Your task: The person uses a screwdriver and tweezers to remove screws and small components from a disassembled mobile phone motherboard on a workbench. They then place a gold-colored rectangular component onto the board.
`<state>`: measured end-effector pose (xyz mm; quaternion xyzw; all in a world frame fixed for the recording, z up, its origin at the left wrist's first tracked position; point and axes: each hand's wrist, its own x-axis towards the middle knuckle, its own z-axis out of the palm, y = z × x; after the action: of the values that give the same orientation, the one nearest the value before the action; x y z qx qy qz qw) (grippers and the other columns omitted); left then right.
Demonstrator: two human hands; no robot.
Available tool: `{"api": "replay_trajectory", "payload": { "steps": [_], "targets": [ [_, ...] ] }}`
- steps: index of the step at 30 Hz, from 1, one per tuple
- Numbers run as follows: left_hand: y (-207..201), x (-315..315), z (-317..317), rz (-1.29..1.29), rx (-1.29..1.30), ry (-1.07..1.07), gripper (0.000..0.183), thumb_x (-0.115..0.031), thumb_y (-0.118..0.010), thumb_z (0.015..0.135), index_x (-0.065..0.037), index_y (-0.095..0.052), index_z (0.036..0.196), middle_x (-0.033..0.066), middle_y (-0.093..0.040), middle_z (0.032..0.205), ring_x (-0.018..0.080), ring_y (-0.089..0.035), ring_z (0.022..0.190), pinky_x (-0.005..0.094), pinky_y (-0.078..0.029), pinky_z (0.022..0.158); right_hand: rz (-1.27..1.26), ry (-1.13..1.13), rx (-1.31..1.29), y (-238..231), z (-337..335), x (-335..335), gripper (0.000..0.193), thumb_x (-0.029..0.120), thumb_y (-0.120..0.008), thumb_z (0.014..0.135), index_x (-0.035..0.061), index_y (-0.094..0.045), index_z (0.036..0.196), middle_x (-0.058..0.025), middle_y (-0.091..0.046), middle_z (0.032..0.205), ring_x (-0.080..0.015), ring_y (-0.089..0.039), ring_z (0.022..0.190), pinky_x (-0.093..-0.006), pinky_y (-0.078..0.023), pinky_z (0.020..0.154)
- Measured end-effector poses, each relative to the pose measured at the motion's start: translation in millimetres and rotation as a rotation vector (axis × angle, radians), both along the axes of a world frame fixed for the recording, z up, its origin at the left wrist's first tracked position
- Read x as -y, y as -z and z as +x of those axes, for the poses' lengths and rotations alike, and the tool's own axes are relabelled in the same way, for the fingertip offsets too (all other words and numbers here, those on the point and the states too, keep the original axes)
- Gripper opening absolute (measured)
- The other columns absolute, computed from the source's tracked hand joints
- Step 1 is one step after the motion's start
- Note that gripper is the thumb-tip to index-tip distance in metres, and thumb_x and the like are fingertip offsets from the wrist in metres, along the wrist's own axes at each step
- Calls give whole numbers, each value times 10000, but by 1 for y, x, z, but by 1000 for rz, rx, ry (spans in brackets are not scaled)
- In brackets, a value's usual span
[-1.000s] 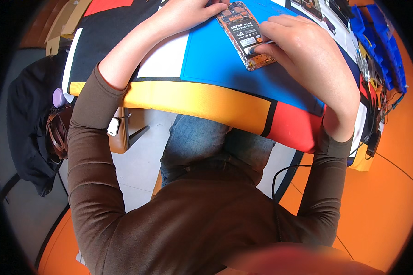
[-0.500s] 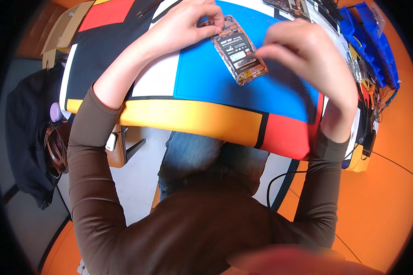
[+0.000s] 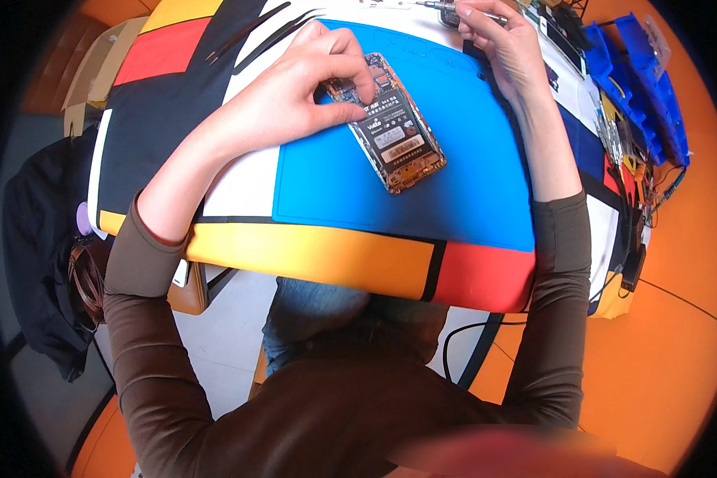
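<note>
The opened flat rectangular phone with black battery (image 3: 393,135) lies tilted on the blue rectangular mat (image 3: 470,211). At the phone's upper left part, the left hand (image 3: 319,92) has thumb and forefinger near each other; I cannot tell if they pinch it. Beyond the phone, to its right, the right hand (image 3: 506,44) is closed around a slim silver metal tool (image 3: 438,5). Dark slender tweezers (image 3: 275,40) lie beyond the phone, to its left.

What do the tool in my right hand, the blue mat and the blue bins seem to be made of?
The slim tool: probably metal, given its silvery glints. The blue mat: perhaps rubber or silicone, as it looks smooth, matte and thin. The blue bins: likely plastic, with stiff walls in one even colour.
</note>
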<state>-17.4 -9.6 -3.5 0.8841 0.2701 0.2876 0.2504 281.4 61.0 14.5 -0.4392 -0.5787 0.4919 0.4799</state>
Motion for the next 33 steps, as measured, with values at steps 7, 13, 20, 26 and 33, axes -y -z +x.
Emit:
{"api": "replay_trajectory", "payload": {
  "steps": [7,13,20,26,33],
  "targets": [
    [0,4,4,-9,-44,17,206,-218,-844,846,-143,-724,995,42,-540,1078,241,-443,1075,376,-432,940,43,-36,-71,16,1,0,136,90,-779,875,23,-709,971,-25,-681,815,-88,-603,713,-218,-450,652],
    [0,1,2,11,-68,45,313,-288,-894,782,-167,-713,1007,36,-543,1111,245,-457,1120,384,-438,970,35,8,-86,19,-2,1,103,92,-752,913,40,-684,971,-28,-676,816,-98,-624,735,-235,-480,690],
    [-1,3,1,4,-80,69,358,-236,-903,766,-168,-699,1051,38,-532,1158,255,-461,1139,394,-437,994,67,-43,-20,17,-9,8,97,142,-701,981,55,-659,979,-33,-684,848,-119,-702,815,-232,-509,725],
    [0,4,1,21,-85,60,357,-204,-903,765,-160,-694,1051,39,-529,1161,255,-462,1141,390,-438,1000,124,-26,-25,22,-8,8,88,136,-698,977,56,-664,967,-22,-676,851,-118,-684,785,-232,-510,728],
    [0,4,2,26,-96,48,343,-208,-904,765,-156,-689,1027,36,-530,1165,254,-460,1144,393,-439,998,103,-18,-14,24,-7,8,110,136,-701,977,30,-698,1003,-32,-697,871,-123,-685,806,-261,-541,775]
  ]
}}
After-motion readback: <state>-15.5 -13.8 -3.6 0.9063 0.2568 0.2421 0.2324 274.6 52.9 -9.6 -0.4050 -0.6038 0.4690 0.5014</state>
